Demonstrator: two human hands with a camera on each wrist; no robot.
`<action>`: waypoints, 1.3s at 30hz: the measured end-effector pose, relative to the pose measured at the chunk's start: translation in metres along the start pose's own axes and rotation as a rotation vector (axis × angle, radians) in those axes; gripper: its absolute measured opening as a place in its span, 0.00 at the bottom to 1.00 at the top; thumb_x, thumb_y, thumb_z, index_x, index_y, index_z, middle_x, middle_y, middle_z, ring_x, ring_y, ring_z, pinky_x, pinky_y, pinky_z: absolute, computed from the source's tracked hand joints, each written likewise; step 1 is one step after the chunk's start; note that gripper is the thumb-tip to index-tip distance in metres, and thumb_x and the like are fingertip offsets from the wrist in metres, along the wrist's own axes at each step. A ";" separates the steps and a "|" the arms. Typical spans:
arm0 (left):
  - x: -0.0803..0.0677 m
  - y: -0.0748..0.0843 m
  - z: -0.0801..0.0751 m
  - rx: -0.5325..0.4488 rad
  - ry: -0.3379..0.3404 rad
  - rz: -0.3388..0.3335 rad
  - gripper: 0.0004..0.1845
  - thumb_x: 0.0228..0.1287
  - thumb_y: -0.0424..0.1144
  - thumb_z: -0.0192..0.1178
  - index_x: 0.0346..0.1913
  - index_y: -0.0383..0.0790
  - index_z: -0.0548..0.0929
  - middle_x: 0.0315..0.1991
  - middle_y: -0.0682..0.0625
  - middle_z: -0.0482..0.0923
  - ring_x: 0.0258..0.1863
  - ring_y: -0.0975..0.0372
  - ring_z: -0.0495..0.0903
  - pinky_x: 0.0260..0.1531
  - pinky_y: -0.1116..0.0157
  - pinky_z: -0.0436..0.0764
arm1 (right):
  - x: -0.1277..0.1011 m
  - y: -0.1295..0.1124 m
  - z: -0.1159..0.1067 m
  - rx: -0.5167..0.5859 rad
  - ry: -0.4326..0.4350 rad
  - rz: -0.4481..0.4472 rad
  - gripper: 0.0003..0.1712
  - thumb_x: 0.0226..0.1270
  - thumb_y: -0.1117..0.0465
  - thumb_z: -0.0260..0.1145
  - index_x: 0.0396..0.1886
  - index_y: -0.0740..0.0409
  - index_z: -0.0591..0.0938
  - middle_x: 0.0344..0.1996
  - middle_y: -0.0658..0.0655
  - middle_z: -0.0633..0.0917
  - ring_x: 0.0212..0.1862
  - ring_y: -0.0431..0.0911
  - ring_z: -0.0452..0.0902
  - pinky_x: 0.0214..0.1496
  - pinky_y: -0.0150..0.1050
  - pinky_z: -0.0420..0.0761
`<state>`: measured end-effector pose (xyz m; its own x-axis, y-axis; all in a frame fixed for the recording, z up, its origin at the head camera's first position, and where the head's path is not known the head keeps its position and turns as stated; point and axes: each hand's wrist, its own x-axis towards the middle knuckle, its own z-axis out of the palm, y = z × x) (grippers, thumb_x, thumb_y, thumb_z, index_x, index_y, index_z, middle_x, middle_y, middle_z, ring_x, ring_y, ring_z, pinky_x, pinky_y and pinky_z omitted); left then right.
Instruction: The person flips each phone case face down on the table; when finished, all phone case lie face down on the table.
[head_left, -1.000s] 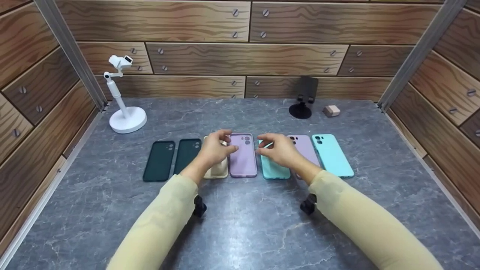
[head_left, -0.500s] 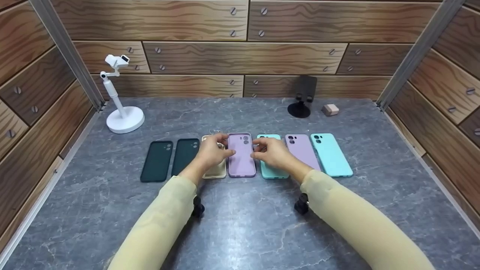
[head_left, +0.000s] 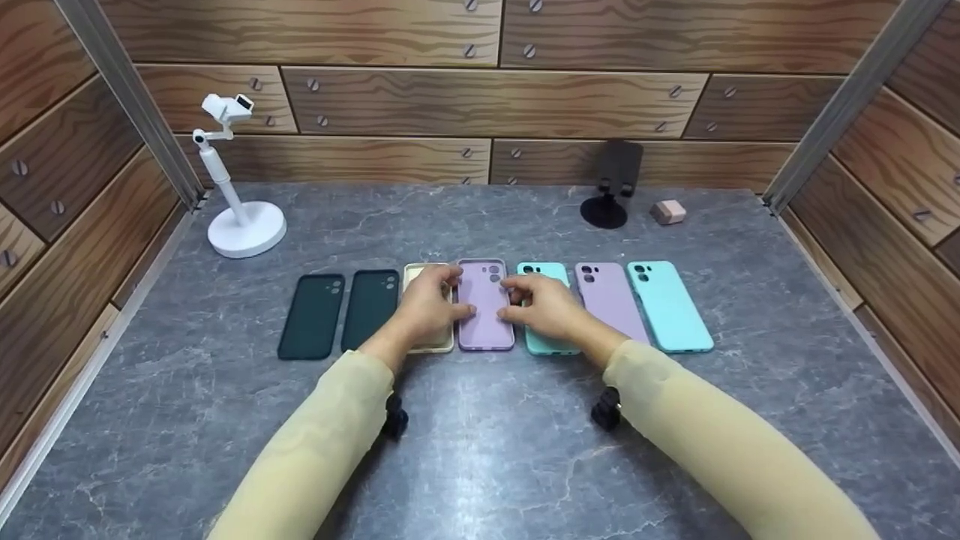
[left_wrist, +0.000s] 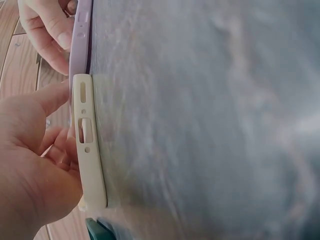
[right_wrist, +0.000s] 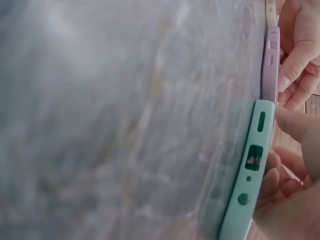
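Table (head_left: 480, 457): middle purple case (head_left: 487, 330) lies flat, cream case (head_left: 439, 340) just left, teal case (head_left: 544, 343) just right. Left hand (head_left: 431, 304), right hand (head_left: 551, 306) at its edges, fingers half-curled; can't tell if either grips. Far: white stand (head_left: 247, 231) left, black stand (head_left: 619, 169) right.

Wood-plank-patterned walls (head_left: 375, 101) with grey metal corner posts (head_left: 857, 90) stand around a veined grey surface (head_left: 135, 420) bearing a white gleam (head_left: 476, 457).

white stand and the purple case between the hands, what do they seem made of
White stand: probably hard plastic, satin, given its even white and soft shading; painted metal is possible. Purple case: likely silicone or flexible plastic, fairly matte, judging by its uniform colour and smooth moulded edge.
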<state>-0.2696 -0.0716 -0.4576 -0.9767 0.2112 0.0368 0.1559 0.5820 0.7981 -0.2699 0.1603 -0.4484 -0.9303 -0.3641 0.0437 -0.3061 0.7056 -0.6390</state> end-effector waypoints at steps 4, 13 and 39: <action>-0.001 0.001 0.000 0.019 0.005 0.026 0.36 0.59 0.35 0.79 0.71 0.33 0.78 0.62 0.39 0.79 0.63 0.50 0.78 0.69 0.56 0.72 | 0.000 -0.001 0.000 -0.017 0.002 -0.020 0.30 0.66 0.58 0.79 0.65 0.63 0.84 0.43 0.58 0.85 0.44 0.50 0.78 0.50 0.45 0.78; -0.002 0.003 0.000 0.029 0.002 0.043 0.36 0.59 0.33 0.79 0.70 0.32 0.78 0.62 0.39 0.79 0.65 0.49 0.77 0.72 0.56 0.70 | -0.002 -0.002 -0.002 -0.036 -0.002 0.014 0.30 0.65 0.57 0.79 0.66 0.60 0.84 0.44 0.56 0.83 0.46 0.50 0.77 0.53 0.47 0.78; 0.000 0.003 -0.002 -0.011 -0.030 -0.024 0.33 0.60 0.25 0.70 0.71 0.34 0.78 0.65 0.39 0.77 0.67 0.50 0.76 0.71 0.56 0.72 | -0.001 -0.003 0.002 -0.094 -0.042 0.048 0.30 0.67 0.57 0.77 0.67 0.59 0.84 0.46 0.56 0.82 0.47 0.50 0.76 0.55 0.47 0.78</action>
<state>-0.2691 -0.0720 -0.4543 -0.9753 0.2207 -0.0005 0.1306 0.5788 0.8049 -0.2680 0.1572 -0.4475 -0.9357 -0.3522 -0.0190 -0.2807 0.7763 -0.5644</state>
